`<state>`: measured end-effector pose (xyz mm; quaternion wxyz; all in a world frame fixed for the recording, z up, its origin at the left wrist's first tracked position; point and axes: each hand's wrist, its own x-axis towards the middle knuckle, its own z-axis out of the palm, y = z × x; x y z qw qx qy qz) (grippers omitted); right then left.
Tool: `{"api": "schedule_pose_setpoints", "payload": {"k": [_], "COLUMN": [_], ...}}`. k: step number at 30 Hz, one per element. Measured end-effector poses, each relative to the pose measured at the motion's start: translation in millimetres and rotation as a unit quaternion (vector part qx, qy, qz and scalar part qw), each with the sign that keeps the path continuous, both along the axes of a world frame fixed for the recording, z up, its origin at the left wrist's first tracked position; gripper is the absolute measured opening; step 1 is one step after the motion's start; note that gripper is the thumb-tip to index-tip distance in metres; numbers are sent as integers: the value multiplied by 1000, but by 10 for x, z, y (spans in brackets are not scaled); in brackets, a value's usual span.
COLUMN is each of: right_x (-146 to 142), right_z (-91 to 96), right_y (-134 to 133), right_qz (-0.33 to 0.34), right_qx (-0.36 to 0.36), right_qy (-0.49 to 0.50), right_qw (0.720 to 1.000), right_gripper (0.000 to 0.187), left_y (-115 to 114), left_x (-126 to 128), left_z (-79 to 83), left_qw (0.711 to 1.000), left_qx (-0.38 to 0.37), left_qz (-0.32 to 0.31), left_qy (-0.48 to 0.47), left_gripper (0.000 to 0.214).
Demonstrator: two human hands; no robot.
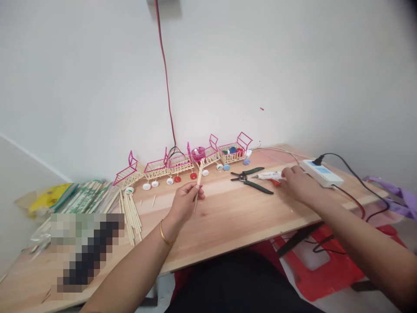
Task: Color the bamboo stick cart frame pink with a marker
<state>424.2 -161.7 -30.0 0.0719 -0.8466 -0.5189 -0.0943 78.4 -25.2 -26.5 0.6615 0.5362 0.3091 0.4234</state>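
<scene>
My left hand (186, 199) is closed on a couple of thin wooden sticks (200, 173), held upright above the middle of the table. Over on the right, my right hand (298, 186) grips a white glue gun (269, 175) with an orange trigger, its nozzle pointing left. Green-handled pliers (259, 188) lie spread just left of the nozzle. Behind both hands stands a row of small stick-built carts (233, 152) with pink rims and bottle-cap wheels. The rightmost cart contains coloured caps; a round pink object (198, 153) is in the one beside it.
Loose wooden sticks (130, 217) lie left of my left hand, near bagged chopsticks (86, 198) and a yellow packet (54, 200). A white power strip (325, 174) with black cords sits at the right. A red stool (321, 278) stands below the table edge.
</scene>
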Motion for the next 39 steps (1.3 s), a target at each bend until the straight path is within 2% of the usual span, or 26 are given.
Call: {"api": "schedule_pose_setpoints", "payload": {"k": [2,6,10,13,16,18,21,24,26,27,29,31,33,35,37,39], "right_x": [-139,-396,-505,-515,-532,-577,-702,-877,-1007,-1073,-1205,-1329,-1440,-1531,-1603,-1659], "right_z": [43,15,-120,-179,-155,-83,93,285,377,405,433,433,418,388,330,237], "right_y": [44,221,398,479,508,489,415,346,345,362,421,498,577,653,724,787], "right_qz": [29,87,140,168,195,196,162,163,193,208,220,213,210,219,242,272], "right_qx": [17,-77,-118,-99,-37,9,48,78,106,111,109,94,74,56,34,4], "right_qy": [-5,-9,-73,-109,-105,-66,48,207,318,390,540,645,714,758,787,817], "right_qw": [999,993,980,975,974,978,985,962,922,890,805,728,663,612,566,508], "right_gripper": [24,27,22,25,23,20,16,15,21,27,39,43,40,36,36,29], "left_y": [3,11,33,69,109,126,131,118,102,92,74,62,63,76,100,126], "left_x": [0,-5,-18,-28,-39,-47,-55,-53,-48,-45,-42,-43,-52,-68,-89,-108], "left_z": [-7,-14,-15,-36,-69,-85,-90,-79,-67,-62,-54,-51,-53,-54,-51,-49], "left_qw": [1000,1000,997,993,990,988,987,988,989,990,991,991,990,988,986,985], "left_qx": [0,-5,-54,-92,-112,-123,-130,-120,-107,-100,-87,-79,-79,-89,-100,-104], "left_qz": [2,12,11,13,9,6,5,8,0,-9,-34,-51,-56,-60,-65,-68], "left_qy": [-1,-21,-46,-68,-90,-97,-97,-100,-101,-100,-100,-100,-103,-110,-118,-118], "left_gripper": [35,34,35,30,21,17,13,13,16,19,25,28,31,33,35,34]}}
